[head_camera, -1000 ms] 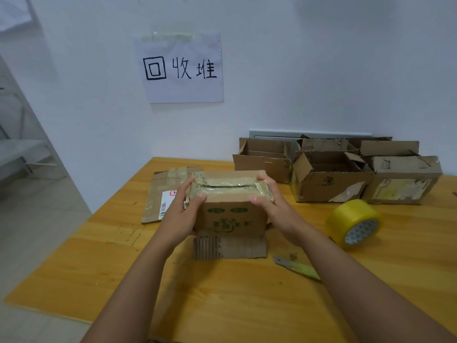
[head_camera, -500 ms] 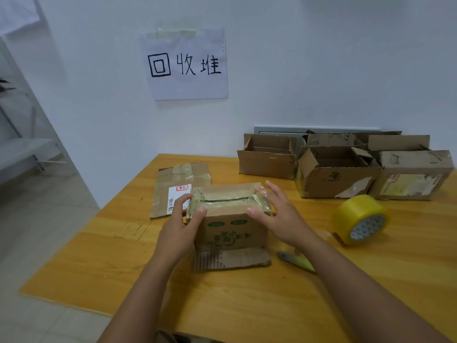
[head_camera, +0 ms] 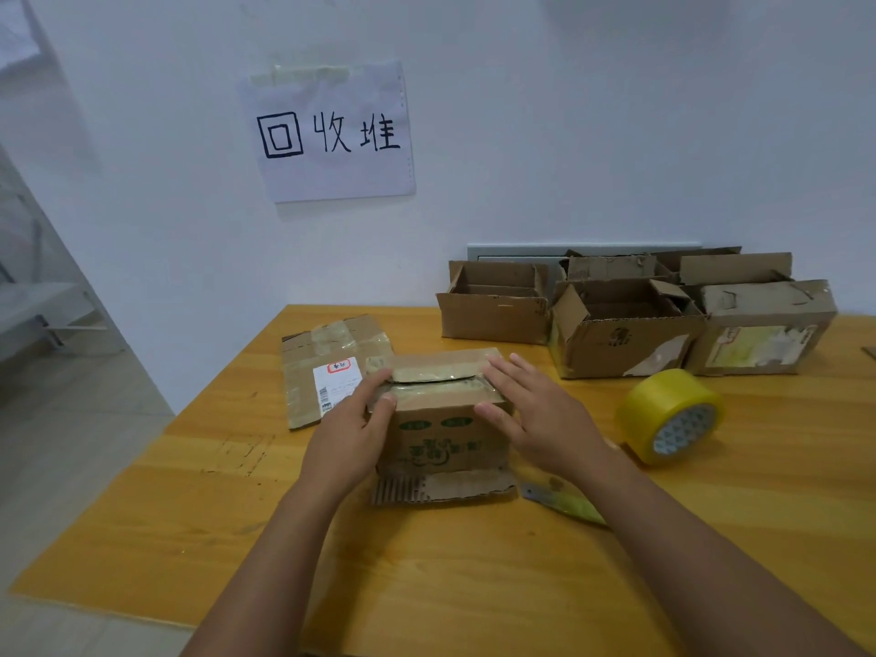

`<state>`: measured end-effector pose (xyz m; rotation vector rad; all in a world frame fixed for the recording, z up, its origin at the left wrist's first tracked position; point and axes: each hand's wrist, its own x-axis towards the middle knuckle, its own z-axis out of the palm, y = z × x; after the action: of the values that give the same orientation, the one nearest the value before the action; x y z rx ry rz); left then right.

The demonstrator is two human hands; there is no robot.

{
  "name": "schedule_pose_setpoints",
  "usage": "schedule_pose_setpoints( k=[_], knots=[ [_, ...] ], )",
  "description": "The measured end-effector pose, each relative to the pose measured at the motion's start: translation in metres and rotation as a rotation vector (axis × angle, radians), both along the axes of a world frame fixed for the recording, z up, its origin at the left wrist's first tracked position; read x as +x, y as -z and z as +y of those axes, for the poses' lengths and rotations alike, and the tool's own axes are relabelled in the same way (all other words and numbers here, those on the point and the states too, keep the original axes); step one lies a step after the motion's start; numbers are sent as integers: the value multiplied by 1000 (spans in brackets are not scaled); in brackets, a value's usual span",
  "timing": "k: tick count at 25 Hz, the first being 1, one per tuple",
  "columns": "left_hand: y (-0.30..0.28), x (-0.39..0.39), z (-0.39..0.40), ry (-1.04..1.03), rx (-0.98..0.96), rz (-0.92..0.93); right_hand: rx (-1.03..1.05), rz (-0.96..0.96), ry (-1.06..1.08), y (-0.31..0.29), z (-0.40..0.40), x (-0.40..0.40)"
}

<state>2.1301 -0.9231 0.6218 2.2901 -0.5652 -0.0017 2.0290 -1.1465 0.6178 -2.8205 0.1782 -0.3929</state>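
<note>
Since the head view is the only one on file, all entries come from it.

- **Small box (head_camera: 441, 424):** printed cardboard, standing near the middle of the wooden table (head_camera: 474, 585). A torn flap (head_camera: 445, 486) splays out at its base toward the person.
- **Long axis:** left to right across the person, and the taped top seam (head_camera: 436, 379) runs the same way.
- **Left hand (head_camera: 348, 431):** at the box's left end, thumb and forefinger curled over the top corner, gripping it.
- **Right hand (head_camera: 538, 414):** at the right end, fingers straight and close together, laid flat on the top, thumb against the front edge.
- **Position:** the box lies between the two hands, equally near both.
- **Tape roll (head_camera: 670, 414):** yellow, on edge — to the right, nearer the right hand.
- **Blade-like tool (head_camera: 564, 500):** just beside the right forearm.
- **Flat carton (head_camera: 327, 367):** behind the left hand.
- **Open boxes (head_camera: 616, 324):** by the wall.
- **Judgement:** any pull on the seam would run along that long axis — one hand bracing each end.
</note>
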Motion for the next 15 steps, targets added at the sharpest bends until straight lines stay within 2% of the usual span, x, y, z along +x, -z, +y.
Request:
schedule_pose_setpoints(
  k=[4,7,9,12,15],
  knots=[
    [3,2,-6,-3,-5,-47,-16,-11,20,3,-3,0],
    [-5,4,-14,-46,283,-373,9,1,10,1,-3,0],
    [-14,2,-25,67,402,-514,5,22,2,-1,-5,0],
    [-23,-3,-47,231,469,-443,-11,43,-9,-4,-7,-1],
    [-21,-4,-58,239,549,-356,-2,68,-29,-7,-10,-2]
  ],
)
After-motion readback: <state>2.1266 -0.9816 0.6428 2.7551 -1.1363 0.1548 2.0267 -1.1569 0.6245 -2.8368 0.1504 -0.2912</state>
